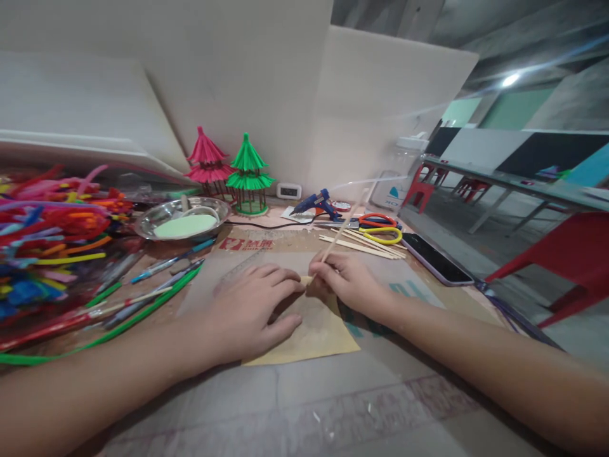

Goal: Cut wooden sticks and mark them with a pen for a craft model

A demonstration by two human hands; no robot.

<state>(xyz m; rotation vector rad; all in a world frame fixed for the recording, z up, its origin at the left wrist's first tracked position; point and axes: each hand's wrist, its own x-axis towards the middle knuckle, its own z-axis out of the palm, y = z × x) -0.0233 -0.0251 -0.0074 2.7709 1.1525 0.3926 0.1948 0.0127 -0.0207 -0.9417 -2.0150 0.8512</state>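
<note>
Yellow paper sheet (pixel 316 336) flat on the grey-covered table (pixel 247 412), beneath both hands.
Right hand (pixel 349 279) pinches a thin, pale, straight stick (pixel 343 230), tilted; left hand (pixel 257 308) rests uncurled, fingers spread, on the sheet's left side.

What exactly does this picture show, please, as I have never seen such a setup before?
No machine is involved: these are one person's bare hands, seen by a camera worn on the head, looking forward and down. The left hand rests over a yellowish sheet, perhaps sandpaper; the right hand pinches a thin wooden stick that slants upward. Farther back on the work surface are a pink pagoda model, a green pagoda model, a blue glue gun and a phone. Colourful pipe cleaners are heaped at the left.
</note>
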